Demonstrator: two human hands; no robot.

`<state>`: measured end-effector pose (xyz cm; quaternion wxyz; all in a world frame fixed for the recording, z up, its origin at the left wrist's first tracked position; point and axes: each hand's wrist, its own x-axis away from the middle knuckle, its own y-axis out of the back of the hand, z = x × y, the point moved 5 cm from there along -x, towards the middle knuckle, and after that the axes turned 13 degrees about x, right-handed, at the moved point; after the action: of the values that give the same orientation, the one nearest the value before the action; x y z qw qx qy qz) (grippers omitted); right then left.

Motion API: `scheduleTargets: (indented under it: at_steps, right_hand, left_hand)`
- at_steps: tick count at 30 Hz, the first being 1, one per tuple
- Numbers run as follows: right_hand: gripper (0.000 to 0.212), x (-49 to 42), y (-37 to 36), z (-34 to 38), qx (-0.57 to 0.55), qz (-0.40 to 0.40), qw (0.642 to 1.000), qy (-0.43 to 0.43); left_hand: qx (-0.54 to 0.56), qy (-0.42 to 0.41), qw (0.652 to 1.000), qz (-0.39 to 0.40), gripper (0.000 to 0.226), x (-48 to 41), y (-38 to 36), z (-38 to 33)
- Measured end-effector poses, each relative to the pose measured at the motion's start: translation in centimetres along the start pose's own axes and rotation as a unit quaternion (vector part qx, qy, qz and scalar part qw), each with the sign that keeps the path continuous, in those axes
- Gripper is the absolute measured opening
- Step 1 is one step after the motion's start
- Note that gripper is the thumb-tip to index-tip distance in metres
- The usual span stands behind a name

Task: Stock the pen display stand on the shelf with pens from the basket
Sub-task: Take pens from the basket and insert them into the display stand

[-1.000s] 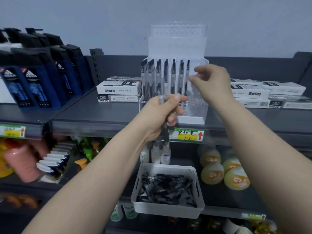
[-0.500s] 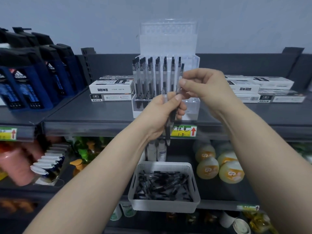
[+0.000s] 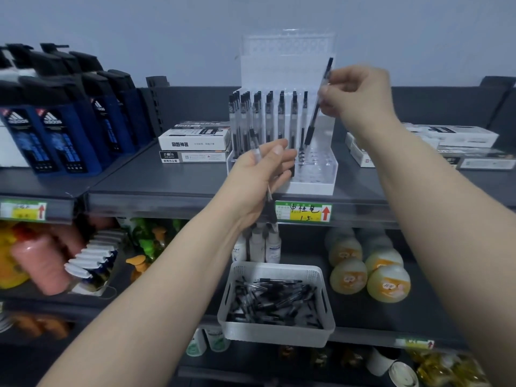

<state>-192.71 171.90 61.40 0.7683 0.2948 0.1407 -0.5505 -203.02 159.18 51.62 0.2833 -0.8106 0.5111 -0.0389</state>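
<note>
A clear acrylic pen display stand [image 3: 315, 174] sits on the dark shelf, its left and back holes filled with several upright black pens [image 3: 268, 118]. My right hand [image 3: 354, 93] pinches one black pen [image 3: 317, 113], tilted, its tip over the empty holes at the stand's right. My left hand [image 3: 262, 174] grips a small bundle of pens [image 3: 269, 208] in front of the stand, their tips pointing down. Below, a white basket [image 3: 279, 333] on the lower shelf holds several loose black pens.
White stationery boxes [image 3: 195, 141] lie left of the stand and more boxes [image 3: 452, 143] lie to its right. Dark blue bottles [image 3: 67, 129] stand at far left. A price label [image 3: 303, 212] is on the shelf edge. Round yellow jars [image 3: 368, 272] sit beside the basket.
My right hand took one pen from the bundle in my left hand and lifted it up and right, over the stand's right side. My left hand stayed in front of the stand.
</note>
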Motion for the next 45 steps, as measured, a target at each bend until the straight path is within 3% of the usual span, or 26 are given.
scheduleTargets:
  at_steps: [11, 16, 19, 21, 24, 28, 32, 34, 36, 41, 45]
  right_hand:
    - [0.01, 0.2, -2.9, -3.2, 0.144, 0.014, 0.989, 0.022]
    - [0.024, 1.1, -2.2, -3.0, 0.21, 0.006, 0.977, 0.038]
    - [0.014, 3.2, -0.5, -1.1, 0.177, -0.038, 0.981, 0.07]
    - [0.002, 5.2, -0.6, 0.5, 0.11, 0.023, 0.99, 0.085]
    - [0.009, 7.5, -2.1, 1.5, 0.07, 0.166, 0.981, 0.069]
    - [0.011, 6.6, -1.4, 0.9, 0.019, 0.153, 0.988, 0.022]
    - [0.012, 6.1, -1.0, 0.2, 0.003, 0.135, 0.991, 0.01]
    - [0.015, 6.1, -1.5, 0.2, 0.004, 0.145, 0.989, 0.014]
    - [0.014, 5.1, -1.0, 0.6, -0.026, 0.103, 0.994, -0.001]
    - [0.012, 1.5, 0.7, 1.1, -0.058, -0.001, 0.998, -0.002]
    - [0.014, 0.5, -0.2, 0.4, -0.008, -0.018, 1.0, 0.01]
  left_hand:
    - [0.014, 0.023, 0.999, 0.018, 0.034, 0.4, -0.4, 0.5]
    - [0.004, 0.038, 0.998, 0.054, 0.027, 0.7, -1.0, 0.7]
    - [-0.031, 0.039, 0.996, 0.074, 0.022, 0.8, -1.1, 0.5]
    - [-0.024, 0.042, 0.996, 0.081, 0.022, 0.8, -1.6, 0.7]
    - [-0.042, 0.056, 0.994, 0.081, 0.028, 0.6, -2.6, 1.4]
    - [-0.038, 0.036, 0.992, 0.114, 0.012, 0.3, -2.9, 1.5]
    - [0.025, 0.011, 0.997, 0.077, 0.012, 0.2, -2.2, 1.0]
    - [0.003, -0.014, 0.998, 0.055, 0.01, 0.1, -1.9, 0.8]
    - [-0.055, -0.076, 0.996, -0.001, 0.009, 0.0, -0.7, -0.1]
    - [-0.138, -0.259, 0.939, -0.181, 0.017, 1.3, 3.8, -3.1]
    - [-0.192, -0.25, 0.926, -0.207, 0.02, 1.3, 5.2, -2.6]
